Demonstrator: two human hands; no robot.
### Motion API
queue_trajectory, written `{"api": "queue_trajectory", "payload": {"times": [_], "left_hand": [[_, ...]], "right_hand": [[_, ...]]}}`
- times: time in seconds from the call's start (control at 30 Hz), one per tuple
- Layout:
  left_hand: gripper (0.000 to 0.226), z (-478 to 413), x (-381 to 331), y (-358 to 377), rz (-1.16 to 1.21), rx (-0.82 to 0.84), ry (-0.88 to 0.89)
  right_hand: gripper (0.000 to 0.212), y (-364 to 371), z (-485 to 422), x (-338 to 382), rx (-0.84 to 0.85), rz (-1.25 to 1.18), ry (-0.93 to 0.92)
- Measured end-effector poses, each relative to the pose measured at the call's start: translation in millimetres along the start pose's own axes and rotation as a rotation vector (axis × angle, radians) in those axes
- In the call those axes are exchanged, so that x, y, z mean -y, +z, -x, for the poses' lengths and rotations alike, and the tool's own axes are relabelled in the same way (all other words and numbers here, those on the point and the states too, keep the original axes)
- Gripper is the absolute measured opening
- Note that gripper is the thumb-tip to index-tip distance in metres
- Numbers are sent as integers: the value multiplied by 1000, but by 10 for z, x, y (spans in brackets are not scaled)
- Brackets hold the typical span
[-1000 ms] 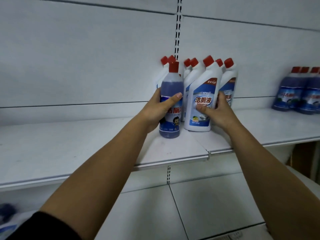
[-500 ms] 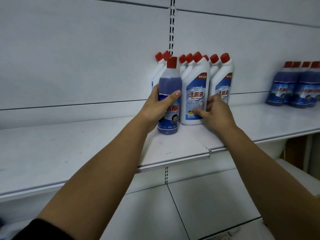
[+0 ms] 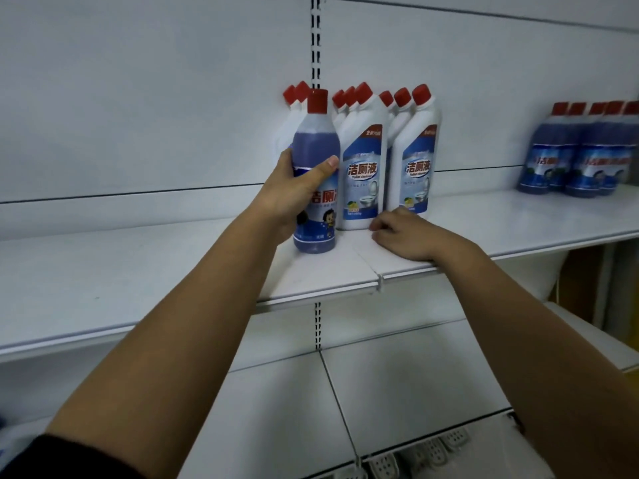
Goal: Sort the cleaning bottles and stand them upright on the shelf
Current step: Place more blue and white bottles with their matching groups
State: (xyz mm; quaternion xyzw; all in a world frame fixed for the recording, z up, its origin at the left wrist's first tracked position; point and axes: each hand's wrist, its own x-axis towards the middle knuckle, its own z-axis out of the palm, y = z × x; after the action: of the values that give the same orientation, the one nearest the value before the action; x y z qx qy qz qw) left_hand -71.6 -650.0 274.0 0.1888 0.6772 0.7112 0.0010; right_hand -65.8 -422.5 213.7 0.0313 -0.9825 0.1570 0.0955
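1. Left hand [image 3: 294, 198]: wrapped around the middle of the blue toilet-cleaner bottle [image 3: 316, 233], thumb across the front label and fingers behind it.
2. Blue toilet-cleaner bottle: upright, red cap on top, base at the surface of the white shelf [image 3: 138, 271]. Whether the base is fully set down cannot be told. It stands at the left front of the white group, just beside the nearest white bottle.
3. White toilet-cleaner bottles [image 3: 363, 174]: a tight upright cluster against the back panel [image 3: 155, 98], with angled necks. 8 red caps are visible, and 2 bottles in the front row show blue labels.
4. Right hand [image 3: 404, 233]: resting on the shelf near its front edge, just before the base of the front white bottles. The fingers are loosely bent and hold nothing.
5. Blue bottle group [image 3: 584, 157]: several upright bottles of the same blue kind, at the far right of the same shelf, well apart from the white cluster.
6. Slotted upright [image 3: 315, 46]: runs vertically down the back panel behind the cluster.
7. Lower shelf [image 3: 415, 392]: white, beneath both forearms.
8. Dark sleeve [image 3: 69, 458]: covers the upper part of the left arm.
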Motion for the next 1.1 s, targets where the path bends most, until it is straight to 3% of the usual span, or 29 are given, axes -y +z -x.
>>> {"api": "queue_trajectory", "payload": {"times": [0.17, 0.67, 0.87, 1.1], "left_hand": [[50, 24, 74, 502, 60, -13, 16], [52, -265, 209, 2555, 110, -99, 35], [48, -605, 255, 3452, 87, 9, 4], [59, -1283, 372, 4482, 77, 92, -43]], "right_hand": [[38, -136, 161, -339, 5, -18, -53], [42, -856, 631, -2404, -39, 24, 76], [43, -1141, 741, -3239, -82, 55, 167], [48, -1408, 598, -4010, -33, 105, 178]]}}
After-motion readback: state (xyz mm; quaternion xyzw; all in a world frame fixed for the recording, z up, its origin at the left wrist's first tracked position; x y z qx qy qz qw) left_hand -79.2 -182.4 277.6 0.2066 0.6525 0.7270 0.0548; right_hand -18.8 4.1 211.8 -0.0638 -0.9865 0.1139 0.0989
